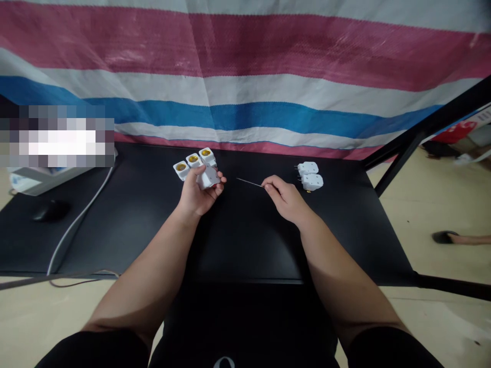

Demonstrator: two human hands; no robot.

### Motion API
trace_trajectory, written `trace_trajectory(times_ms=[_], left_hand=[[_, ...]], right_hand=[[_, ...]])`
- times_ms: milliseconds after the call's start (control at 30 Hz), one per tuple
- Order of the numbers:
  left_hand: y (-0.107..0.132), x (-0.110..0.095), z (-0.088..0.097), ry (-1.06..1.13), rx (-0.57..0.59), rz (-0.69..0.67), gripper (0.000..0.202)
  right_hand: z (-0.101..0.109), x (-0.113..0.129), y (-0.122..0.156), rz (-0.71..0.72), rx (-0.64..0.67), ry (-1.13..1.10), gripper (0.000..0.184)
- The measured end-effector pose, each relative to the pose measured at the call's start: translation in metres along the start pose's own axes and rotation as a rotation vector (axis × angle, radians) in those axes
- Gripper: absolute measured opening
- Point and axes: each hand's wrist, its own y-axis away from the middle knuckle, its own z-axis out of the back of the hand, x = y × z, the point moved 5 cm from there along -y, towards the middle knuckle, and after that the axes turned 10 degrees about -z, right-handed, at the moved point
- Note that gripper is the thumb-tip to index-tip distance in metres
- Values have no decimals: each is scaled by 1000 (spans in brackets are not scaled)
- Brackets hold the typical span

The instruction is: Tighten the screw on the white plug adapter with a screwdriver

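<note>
My left hand [197, 193] is closed around a white plug-in lamp socket [209, 177], its face with small dark holes turned upward. Just beyond the fingers are three more white lamp sockets [193, 159], their round, gold-coloured threaded openings showing; whether they touch the held one I cannot tell. Between the thumb and fingers of my right hand [283, 198] is a thin metal rod [249, 182], its tip pointing left toward the left hand with a gap between. The rod's other end is hidden in the grip.
Two white plug-in sockets [311, 175] with metal prongs lie right of my right hand on the black table [245, 245]. At left are a black mouse [51, 210], a grey cable [82, 212] and a white device [42, 181], partly blurred out. A striped sheet [230, 87] hangs behind.
</note>
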Motion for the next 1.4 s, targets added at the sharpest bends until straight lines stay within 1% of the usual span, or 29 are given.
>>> trace_trajectory(times_ms=[133,200,400,500,600,733,900,1033,1100,1167,1267,1300,1400], left_hand=[[3,3,-3,-7,62,67,31],[3,5,-4,-19,75,78,31],[1,10,-2,-70,31,69,28],[1,12,-4,-88,81,77,26],[3,14,-6,-107,133,94,24],[3,15,-7,-118,148,108,24],[4,16,-5,-163,165,120,26],[9,16,-7,-208,264,153,33],[10,16,-8,-207,294,155,36],[9,16,-7,-191,280,144,37],[6,15,-5,-208,245,108,36],[6,15,-5,-227,244,87,35],[4,13,-6,-278,245,20,36]], right_hand=[[-3,-1,3,11,38,-64,17],[-4,0,4,33,34,-84,15],[-2,13,7,133,-66,-85,16],[-2,14,5,126,-114,-75,15],[-3,13,5,103,-132,-72,17],[-3,13,5,99,-128,-63,17],[-2,15,5,133,-117,-66,15],[-1,13,3,148,-105,-100,13],[-1,10,2,100,-104,-120,15],[-4,8,1,32,-81,-107,20],[-10,10,2,-32,-22,-44,43],[-12,11,3,-34,-10,-41,43],[-13,12,4,-4,18,-108,22]])
